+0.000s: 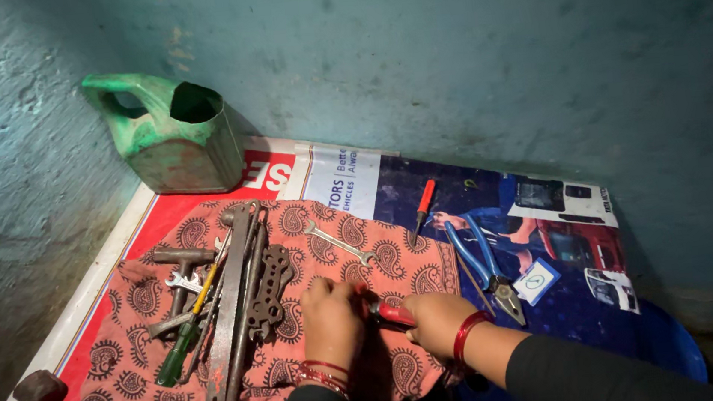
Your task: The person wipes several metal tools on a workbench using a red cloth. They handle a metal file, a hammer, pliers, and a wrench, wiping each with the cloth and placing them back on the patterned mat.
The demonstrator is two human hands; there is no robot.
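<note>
Red-handled tool (pixel 394 313): lying low over the patterned red cloth (pixel 379 263), between the two hands, near the cloth's front right part; only its red grip is showing, and its working end is hidden.
Left hand (pixel 331 319): resting palm down on the cloth, fingers (pixel 319 288) curling inward just left of the red grip; whether they are touching it I cannot tell. Red bangles are sitting at the wrist.
Right hand (pixel 436 318): closing around the right end of the red-handled tool, fingers wrapped tight on it; a red bangle is circling the wrist above a dark sleeve.
Tool pile (pixel 236 301): lying on the left half of the cloth, rusty flat bars, a multi-hole wrench plate, small spanners and a green-handled screwdriver (pixel 179 349) crowding together.
Open-ended spanner (pixel 339 243): lying alone on the cloth, slanting, behind the hands.
Blue-handled pliers (pixel 487 266): lying off the cloth on the printed banner (pixel 566 234), right of the hands.
Small red screwdriver (pixel 423 203): lying at the cloth's far edge, tip pointing toward the person.
Green jerrycan (pixel 170 131): standing in the corner against the blue wall (pixel 464 53), its top cut open.
Dark rounded lump (pixel 40 392): sitting at the left edge, well apart from the cloth.
</note>
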